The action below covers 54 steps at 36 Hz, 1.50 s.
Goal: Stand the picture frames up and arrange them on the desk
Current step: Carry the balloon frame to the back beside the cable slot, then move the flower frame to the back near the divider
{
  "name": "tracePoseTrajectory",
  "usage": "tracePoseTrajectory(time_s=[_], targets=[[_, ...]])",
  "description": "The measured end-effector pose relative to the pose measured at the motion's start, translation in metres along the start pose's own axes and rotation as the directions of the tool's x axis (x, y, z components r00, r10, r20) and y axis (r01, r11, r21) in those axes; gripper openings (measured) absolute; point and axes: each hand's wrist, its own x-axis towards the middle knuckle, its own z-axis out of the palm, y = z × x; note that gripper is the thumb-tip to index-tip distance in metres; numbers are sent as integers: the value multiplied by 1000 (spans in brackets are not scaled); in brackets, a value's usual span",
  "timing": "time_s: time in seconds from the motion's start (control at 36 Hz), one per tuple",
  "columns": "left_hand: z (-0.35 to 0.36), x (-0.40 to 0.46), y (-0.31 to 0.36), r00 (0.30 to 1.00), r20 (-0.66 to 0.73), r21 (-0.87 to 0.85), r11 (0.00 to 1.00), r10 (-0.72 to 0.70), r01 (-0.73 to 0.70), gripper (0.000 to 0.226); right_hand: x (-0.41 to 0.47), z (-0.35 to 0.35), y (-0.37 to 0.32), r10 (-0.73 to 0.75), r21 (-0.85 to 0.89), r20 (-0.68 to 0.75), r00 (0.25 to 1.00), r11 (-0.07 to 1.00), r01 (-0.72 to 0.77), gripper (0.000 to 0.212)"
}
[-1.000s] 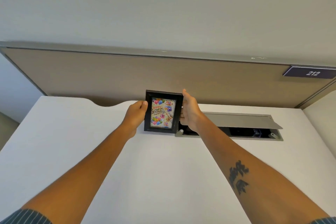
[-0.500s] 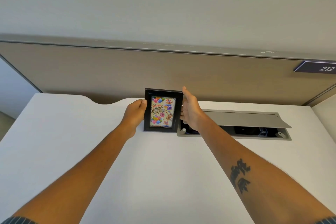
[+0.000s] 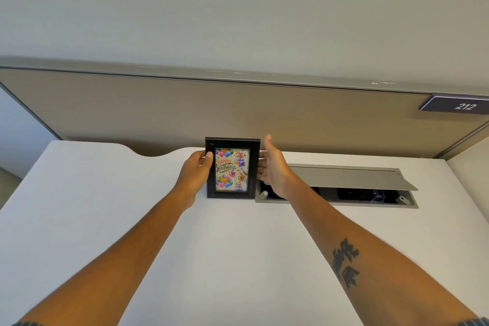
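Observation:
A black picture frame (image 3: 232,168) with a colourful "Happy Birthday" print stands upright on the white desk (image 3: 238,246), near its back edge. My left hand (image 3: 195,172) grips the frame's left side, thumb on the front border. My right hand (image 3: 274,167) is at the frame's right side with the thumb raised and the fingers spread; only the fingertips touch the frame's edge. The back of the frame and any stand are hidden.
Just right of the frame an open cable hatch (image 3: 344,180) with a raised grey lid is set into the desk. A brown partition panel (image 3: 238,114) runs behind, with a "212" plate (image 3: 460,106). The desk's back edge has a curved cut-out (image 3: 156,153).
The frame went from slightly tilted to straight, with its bottom edge resting on the desk. My right hand loosened from a grip to spread fingers. The left hand's hold is unchanged.

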Motion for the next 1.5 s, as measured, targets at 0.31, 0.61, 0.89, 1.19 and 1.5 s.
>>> tracePoseTrajectory(time_s=[0.31,0.61,0.89,1.19,1.5], targets=[[-7,-63,-13,996,-54,72,995,70,-66,64,-68,-25,24,-261,-265,-180,949,942,209,56],[-2,-186,-49,998,11,48,997,57,-58,58,-182,-69,87,-450,-571,-82,889,753,328,41],[17,-296,-82,984,169,-98,993,-55,72,52,-269,-109,148,-385,-576,-113,916,777,255,41],[43,-362,-100,946,322,-101,992,-45,81,40,-340,-131,217,-192,-287,-209,959,949,127,59],[59,-394,-110,924,374,-63,991,-84,115,41,-379,-117,253,-51,-179,-146,988,984,24,79]])
